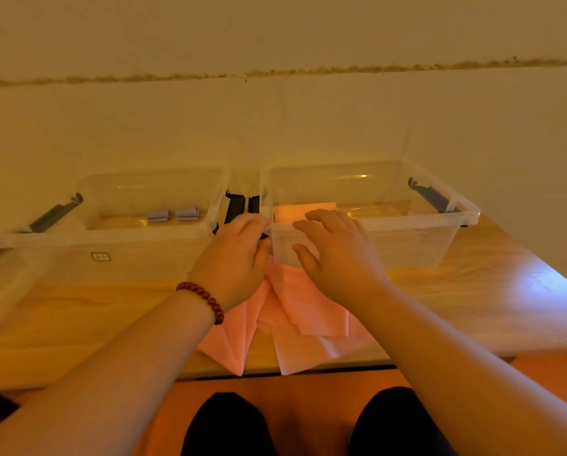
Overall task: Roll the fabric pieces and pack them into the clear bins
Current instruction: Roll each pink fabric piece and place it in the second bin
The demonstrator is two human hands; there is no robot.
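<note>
Both hands meet at the centre of the frame, at the near left corner of the right bin [466, 213], and the coming move turns on the loose pink cloths [308, 320] lying directly under them. These spread flat on the table [94, 311], their long sides running from beneath the palms down toward the bottom of the frame, where their ends hang over the table's near edge. To roll one, I judge the hands must drop and draw back toward the lower frame; both are about equally near. The right hand [338, 255] hangs over the bin corner with fingers spread and gently bent, gripping nothing. The left hand [236, 258] has its fingers curled against the corner's rim; whether it pinches anything there cannot be told. Just above the right fingertips, a pink piece [305, 209] lies inside the right bin. The left bin [143, 233], in the left half of the frame, holds two grey rolls [173, 214].
</note>
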